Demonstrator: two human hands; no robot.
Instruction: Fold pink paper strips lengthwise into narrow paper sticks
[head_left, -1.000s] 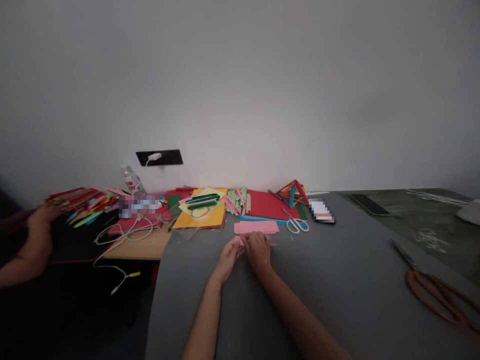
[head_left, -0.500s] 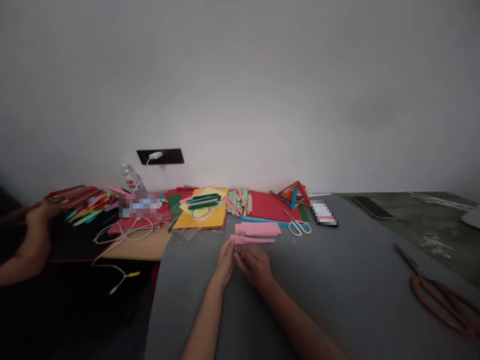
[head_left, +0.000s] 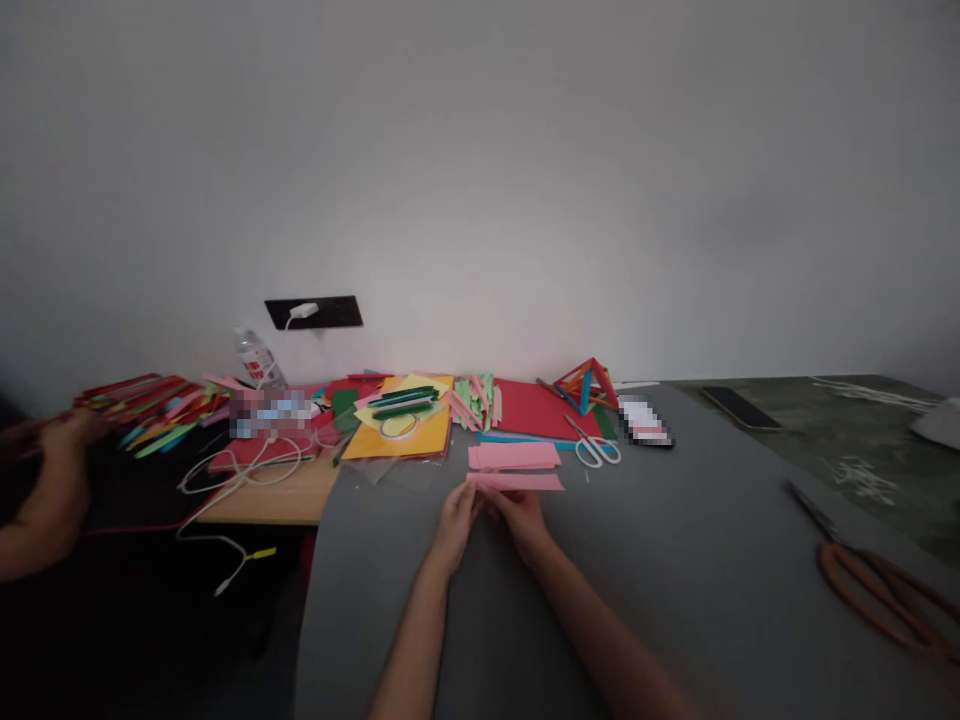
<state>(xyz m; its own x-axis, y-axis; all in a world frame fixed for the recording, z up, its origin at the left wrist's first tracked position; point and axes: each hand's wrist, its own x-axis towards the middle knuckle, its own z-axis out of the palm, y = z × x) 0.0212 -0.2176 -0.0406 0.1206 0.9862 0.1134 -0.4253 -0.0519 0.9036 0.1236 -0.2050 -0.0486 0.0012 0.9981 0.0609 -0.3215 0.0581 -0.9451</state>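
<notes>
Between my two hands is a pink paper strip (head_left: 529,482), stretching out to the right above the grey tabletop. My left hand (head_left: 454,520) pinches its left end. Close beside it, my right hand (head_left: 521,517) has its fingers closed on the strip's lower edge; its fingertips are partly hidden. Just beyond lies a small stack of pink paper pieces (head_left: 514,456). White-handled scissors (head_left: 598,452) rest to the right of that stack.
Green and pink strips (head_left: 477,402), yellow sheets (head_left: 364,440) and red paper (head_left: 532,408) line the wall. At right lie a phone (head_left: 643,420) and large brown-handled scissors (head_left: 862,580). Another person's arm (head_left: 56,500) works at the left, near white cables (head_left: 247,470).
The pink strip now lies flatter and reaches further right. My right hand's fingers have shifted up onto it. The view has moved slightly to the right.
</notes>
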